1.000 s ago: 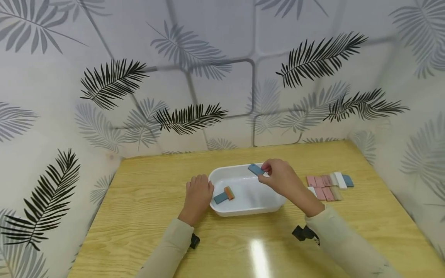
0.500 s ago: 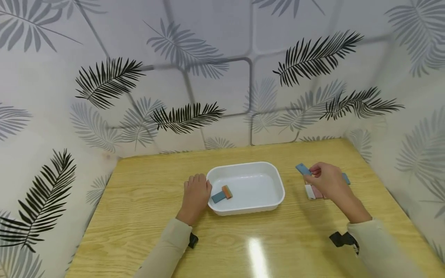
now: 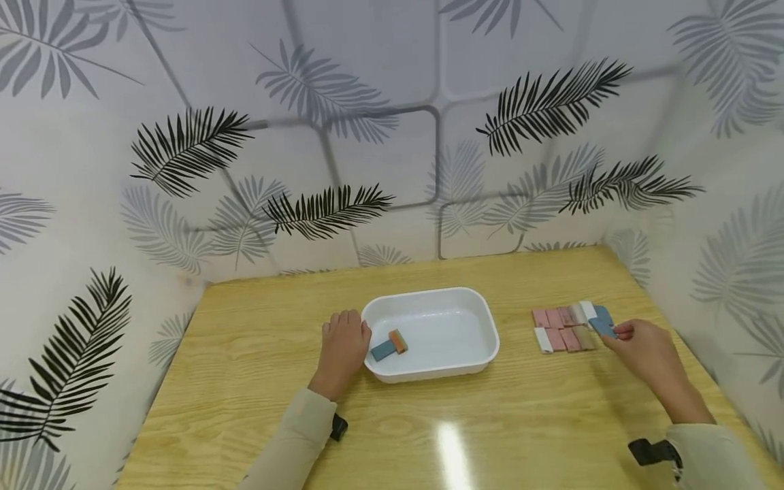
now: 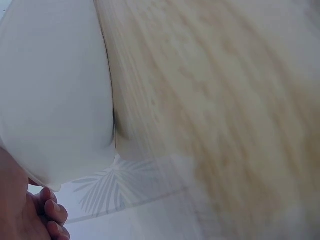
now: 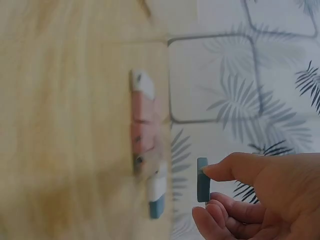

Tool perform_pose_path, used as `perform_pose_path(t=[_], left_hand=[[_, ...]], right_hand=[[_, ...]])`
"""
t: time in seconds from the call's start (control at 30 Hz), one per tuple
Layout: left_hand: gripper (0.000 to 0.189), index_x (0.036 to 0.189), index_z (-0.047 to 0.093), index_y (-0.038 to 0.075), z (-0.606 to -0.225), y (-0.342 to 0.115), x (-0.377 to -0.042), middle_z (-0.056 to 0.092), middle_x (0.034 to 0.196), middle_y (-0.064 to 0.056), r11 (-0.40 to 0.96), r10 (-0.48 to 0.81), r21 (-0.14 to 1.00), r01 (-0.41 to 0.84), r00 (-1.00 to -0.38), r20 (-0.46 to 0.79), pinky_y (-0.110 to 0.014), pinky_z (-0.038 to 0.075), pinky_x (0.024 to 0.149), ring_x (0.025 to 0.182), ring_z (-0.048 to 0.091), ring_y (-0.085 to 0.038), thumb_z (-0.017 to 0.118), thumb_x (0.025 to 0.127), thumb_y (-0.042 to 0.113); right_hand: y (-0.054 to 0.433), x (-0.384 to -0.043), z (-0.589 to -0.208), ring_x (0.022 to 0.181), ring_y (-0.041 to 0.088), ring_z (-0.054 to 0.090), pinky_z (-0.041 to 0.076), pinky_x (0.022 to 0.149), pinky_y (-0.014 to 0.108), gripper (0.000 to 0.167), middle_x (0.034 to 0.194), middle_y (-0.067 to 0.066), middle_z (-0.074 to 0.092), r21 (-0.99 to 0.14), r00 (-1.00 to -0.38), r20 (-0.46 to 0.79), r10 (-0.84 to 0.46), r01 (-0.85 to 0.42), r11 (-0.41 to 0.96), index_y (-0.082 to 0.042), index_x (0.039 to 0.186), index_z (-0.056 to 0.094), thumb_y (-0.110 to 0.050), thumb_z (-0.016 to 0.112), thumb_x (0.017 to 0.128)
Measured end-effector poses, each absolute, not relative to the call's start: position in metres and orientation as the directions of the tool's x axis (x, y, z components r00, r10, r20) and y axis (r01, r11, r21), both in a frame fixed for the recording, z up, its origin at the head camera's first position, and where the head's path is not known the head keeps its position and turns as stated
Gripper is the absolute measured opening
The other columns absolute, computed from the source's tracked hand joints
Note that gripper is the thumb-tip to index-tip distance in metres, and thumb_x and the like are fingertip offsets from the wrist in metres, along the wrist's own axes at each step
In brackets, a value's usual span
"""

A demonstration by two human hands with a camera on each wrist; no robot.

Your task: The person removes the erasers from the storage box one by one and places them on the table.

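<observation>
My right hand [image 3: 652, 357] pinches a blue eraser [image 5: 203, 180] between thumb and fingers, above the right end of two rows of erasers on the table. Pink erasers [image 3: 554, 338], white ones [image 3: 544, 340] and another blue eraser [image 5: 156, 209] make up these rows. With curled fingers, my left hand [image 3: 343, 347] grips the left rim of a white plastic tub [image 3: 431, 373]. Inside the tub, at its left end, a blue eraser [image 3: 383, 351] touches an orange-and-green eraser [image 3: 399, 341]. The left wrist view shows the tub's outer wall [image 4: 55, 90] and the fingers at its edge.
The tub and erasers stand on a wood-grain table [image 3: 257, 340]. Behind it and at both sides rise walls [image 3: 404, 156] covered with a leaf pattern. A bright light reflection lies on the table's front part.
My right hand has carried the blue eraser from over the tub rightward to the right end of the rows, and lowered it. The left hand stays on the tub's rim.
</observation>
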State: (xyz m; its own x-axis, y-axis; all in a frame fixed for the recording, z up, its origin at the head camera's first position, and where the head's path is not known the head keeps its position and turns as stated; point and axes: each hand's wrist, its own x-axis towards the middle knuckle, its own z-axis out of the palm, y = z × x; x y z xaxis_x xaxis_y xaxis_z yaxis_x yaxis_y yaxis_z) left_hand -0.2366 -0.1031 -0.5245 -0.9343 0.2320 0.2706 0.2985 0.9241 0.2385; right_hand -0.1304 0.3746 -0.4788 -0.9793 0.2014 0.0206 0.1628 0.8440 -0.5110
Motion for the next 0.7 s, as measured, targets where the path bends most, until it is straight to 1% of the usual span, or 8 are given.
perform_pose_path(t=[0.1,0.23,0.37,0.5,0.6,0.7], left_hand=[[0.022,0.084,0.046,0.006,-0.523,-0.102,-0.236,0.04,0.075,-0.004,0.922,0.238,0.237,0.308,-0.93,0.281,-0.035,0.025,0.065,0.074,0.035,-0.023,0.041,0.096,0.023],[0.022,0.084,0.046,0.005,-0.521,-0.101,-0.234,0.04,0.075,-0.005,0.921,0.239,0.238,0.308,-0.931,0.276,-0.035,0.026,0.066,0.075,0.036,-0.023,0.04,0.097,0.023],[0.022,0.083,0.046,0.006,-0.519,-0.102,-0.234,0.04,0.074,-0.005,0.919,0.239,0.245,0.31,-0.93,0.281,-0.035,0.025,0.065,0.074,0.035,-0.023,0.04,0.096,0.022],[0.022,0.083,0.046,0.006,-0.519,-0.101,-0.235,0.041,0.074,-0.005,0.922,0.233,0.244,0.302,-0.933,0.276,-0.036,0.025,0.065,0.073,0.035,-0.023,0.041,0.096,0.023],[0.022,0.084,0.046,0.006,-0.518,-0.101,-0.235,0.041,0.075,-0.005,0.923,0.231,0.244,0.297,-0.936,0.265,-0.036,0.025,0.065,0.074,0.035,-0.024,0.041,0.096,0.023],[0.022,0.085,0.047,0.005,-0.518,-0.102,-0.234,0.042,0.076,-0.005,0.926,0.224,0.246,0.286,-0.942,0.249,-0.036,0.025,0.065,0.074,0.035,-0.023,0.042,0.096,0.023]], right_hand=[[0.385,-0.124,-0.488,0.07,0.027,0.058,0.044,0.057,0.037,0.04,0.085,0.02,0.063,-0.504,-0.976,0.003,0.219,0.187,0.843,0.011,0.095,0.061,-0.028,0.063,0.086],[0.39,-0.121,-0.498,0.069,0.026,0.056,0.042,0.056,0.035,0.039,0.082,0.017,0.063,-0.505,-0.972,-0.018,0.236,0.212,0.837,0.01,0.092,0.062,-0.028,0.064,0.084],[0.391,-0.125,-0.506,0.071,0.028,0.057,0.044,0.059,0.038,0.041,0.082,0.018,0.063,-0.522,-0.971,-0.038,0.236,0.22,0.824,0.011,0.092,0.062,-0.029,0.065,0.084],[0.39,-0.132,-0.513,0.073,0.029,0.058,0.046,0.06,0.041,0.042,0.085,0.021,0.063,-0.537,-0.972,-0.055,0.228,0.222,0.814,0.012,0.095,0.061,-0.029,0.064,0.085],[0.389,-0.137,-0.517,0.074,0.031,0.058,0.046,0.061,0.042,0.041,0.087,0.022,0.063,-0.539,-0.97,-0.056,0.237,0.229,0.811,0.012,0.096,0.061,-0.027,0.064,0.084],[0.388,-0.139,-0.521,0.074,0.031,0.057,0.045,0.06,0.04,0.04,0.085,0.022,0.062,-0.543,-0.967,-0.053,0.249,0.237,0.805,0.012,0.094,0.061,-0.025,0.066,0.082]])
